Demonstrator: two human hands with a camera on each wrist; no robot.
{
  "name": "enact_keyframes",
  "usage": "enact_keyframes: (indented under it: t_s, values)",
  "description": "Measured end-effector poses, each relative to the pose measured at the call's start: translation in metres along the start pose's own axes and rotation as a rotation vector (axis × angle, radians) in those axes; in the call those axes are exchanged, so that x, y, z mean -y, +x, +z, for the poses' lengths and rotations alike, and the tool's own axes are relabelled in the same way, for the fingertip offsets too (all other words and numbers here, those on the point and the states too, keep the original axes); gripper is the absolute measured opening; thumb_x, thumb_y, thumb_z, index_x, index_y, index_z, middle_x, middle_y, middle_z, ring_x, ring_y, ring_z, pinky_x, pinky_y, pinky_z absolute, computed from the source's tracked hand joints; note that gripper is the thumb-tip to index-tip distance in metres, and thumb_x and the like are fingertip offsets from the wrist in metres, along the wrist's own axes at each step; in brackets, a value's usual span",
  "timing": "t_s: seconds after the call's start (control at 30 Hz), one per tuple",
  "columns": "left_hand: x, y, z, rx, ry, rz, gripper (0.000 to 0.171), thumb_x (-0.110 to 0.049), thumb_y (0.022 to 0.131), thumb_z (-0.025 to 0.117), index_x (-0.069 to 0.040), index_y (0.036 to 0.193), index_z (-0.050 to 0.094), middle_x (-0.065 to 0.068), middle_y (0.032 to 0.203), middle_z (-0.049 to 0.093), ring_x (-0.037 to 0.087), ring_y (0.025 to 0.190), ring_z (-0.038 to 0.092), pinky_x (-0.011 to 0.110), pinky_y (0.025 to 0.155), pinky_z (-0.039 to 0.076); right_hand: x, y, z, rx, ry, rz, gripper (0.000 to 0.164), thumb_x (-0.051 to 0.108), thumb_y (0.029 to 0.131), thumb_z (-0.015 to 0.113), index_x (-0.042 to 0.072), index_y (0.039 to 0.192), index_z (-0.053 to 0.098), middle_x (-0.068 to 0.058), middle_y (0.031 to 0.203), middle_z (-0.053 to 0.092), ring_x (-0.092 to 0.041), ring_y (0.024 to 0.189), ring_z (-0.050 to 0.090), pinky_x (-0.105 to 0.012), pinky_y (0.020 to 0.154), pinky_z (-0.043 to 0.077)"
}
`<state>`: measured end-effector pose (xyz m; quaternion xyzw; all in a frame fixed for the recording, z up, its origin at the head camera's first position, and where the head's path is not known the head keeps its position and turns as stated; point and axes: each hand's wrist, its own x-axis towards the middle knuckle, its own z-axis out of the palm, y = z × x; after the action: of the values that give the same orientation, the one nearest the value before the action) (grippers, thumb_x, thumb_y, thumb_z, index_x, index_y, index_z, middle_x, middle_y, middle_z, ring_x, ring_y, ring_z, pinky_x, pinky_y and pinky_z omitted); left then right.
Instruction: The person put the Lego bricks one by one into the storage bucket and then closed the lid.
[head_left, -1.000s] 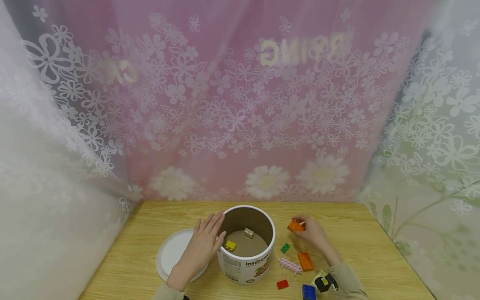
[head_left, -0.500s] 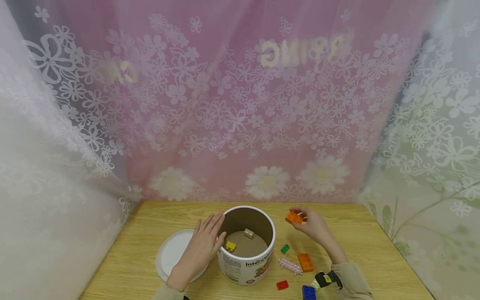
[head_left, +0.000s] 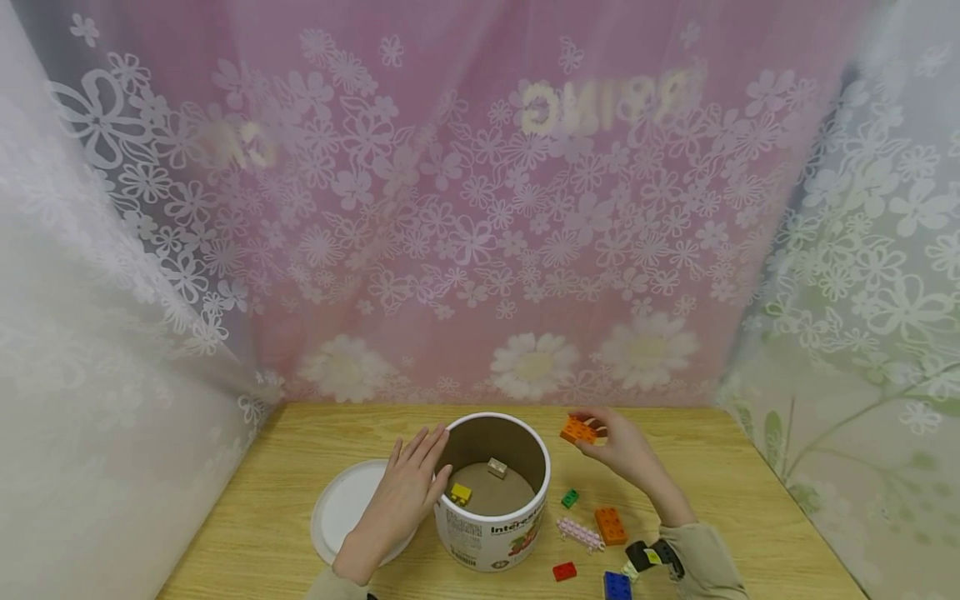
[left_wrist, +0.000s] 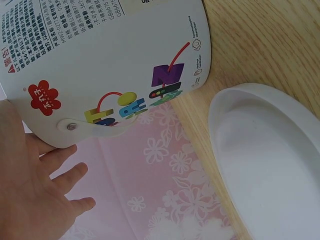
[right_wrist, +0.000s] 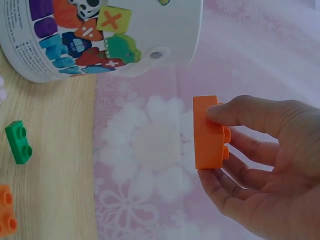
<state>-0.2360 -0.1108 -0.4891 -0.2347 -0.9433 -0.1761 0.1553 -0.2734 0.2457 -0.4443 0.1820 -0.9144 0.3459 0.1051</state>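
My right hand (head_left: 626,450) pinches an orange building brick (head_left: 578,431) between thumb and fingers, raised off the table just right of the bucket. In the right wrist view the thumb presses one side of the orange brick (right_wrist: 207,132), and its studs face the palm. The white round bucket (head_left: 491,542) stands upright with its top uncovered. Inside on its floor lie a yellow brick (head_left: 461,494) and a small beige brick (head_left: 497,467). My left hand (head_left: 401,492) rests on the bucket's left rim, fingers straight; the left wrist view shows them spread beside the bucket wall (left_wrist: 120,55).
The white lid (head_left: 345,508) lies left of the bucket, partly beneath the left arm. On the table to the right are a green brick (head_left: 570,498), another orange brick (head_left: 611,526), a pink studded strip (head_left: 580,534), a red brick (head_left: 565,571) and a blue brick (head_left: 617,585).
My right hand has lifted the orange brick and brought it left, closer to the bucket. The left hand stays on the rim.
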Motion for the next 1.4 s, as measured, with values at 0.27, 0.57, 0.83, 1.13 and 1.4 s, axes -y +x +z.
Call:
enact_keyframes:
  t_s: [0.27, 0.57, 0.83, 1.13, 1.4]
  values:
    - [0.0, 0.0, 0.0, -0.006, 0.004, 0.007, 0.058, -0.043, 0.109, 0.041, -0.008, 0.156, 0.04, 0.006, 0.162, 0.037, 0.032, 0.149, 0.033, 0.062, 0.122, 0.018, 0.014, 0.007, 0.002, 0.002, 0.005, -0.047, 0.041, 0.006, 0.09, 0.076, 0.0, 0.13, 0.066, -0.016, 0.119, 0.067, -0.033, 0.102, 0.064, -0.054, 0.091, 0.056]
    - [0.0, 0.0, 0.001, -0.002, 0.0, 0.006, 0.059, -0.044, 0.11, 0.04, -0.009, 0.157, 0.04, 0.006, 0.163, 0.036, 0.032, 0.15, 0.032, 0.061, 0.122, 0.017, 0.038, 0.019, 0.013, 0.03, -0.001, -0.094, 0.04, 0.007, 0.09, 0.077, 0.002, 0.129, 0.067, -0.013, 0.116, 0.066, -0.03, 0.099, 0.064, -0.049, 0.088, 0.057]
    - [0.0, -0.001, 0.0, 0.009, -0.009, -0.007, 0.059, -0.045, 0.11, 0.039, -0.01, 0.157, 0.039, 0.002, 0.164, 0.033, 0.029, 0.151, 0.03, 0.059, 0.124, 0.016, 0.057, 0.026, 0.031, 0.059, 0.052, -0.147, 0.039, 0.005, 0.089, 0.077, 0.002, 0.127, 0.068, -0.014, 0.117, 0.066, -0.031, 0.097, 0.065, -0.051, 0.087, 0.057]
    - [0.0, 0.0, 0.0, 0.008, -0.009, -0.008, 0.059, -0.045, 0.11, 0.039, -0.01, 0.157, 0.04, 0.002, 0.164, 0.033, 0.031, 0.151, 0.031, 0.06, 0.123, 0.016, 0.068, 0.033, 0.06, 0.128, 0.062, -0.212, 0.038, 0.009, 0.091, 0.076, 0.003, 0.128, 0.068, -0.013, 0.117, 0.065, -0.028, 0.1, 0.066, -0.042, 0.083, 0.06]
    - [0.0, 0.001, -0.001, 0.012, -0.007, -0.004, 0.059, -0.044, 0.11, 0.039, -0.009, 0.157, 0.04, 0.005, 0.163, 0.035, 0.033, 0.15, 0.032, 0.062, 0.122, 0.017, 0.07, 0.037, 0.08, 0.148, 0.033, -0.24, 0.037, 0.01, 0.092, 0.075, 0.003, 0.128, 0.068, -0.012, 0.116, 0.067, -0.029, 0.102, 0.068, -0.042, 0.085, 0.06]
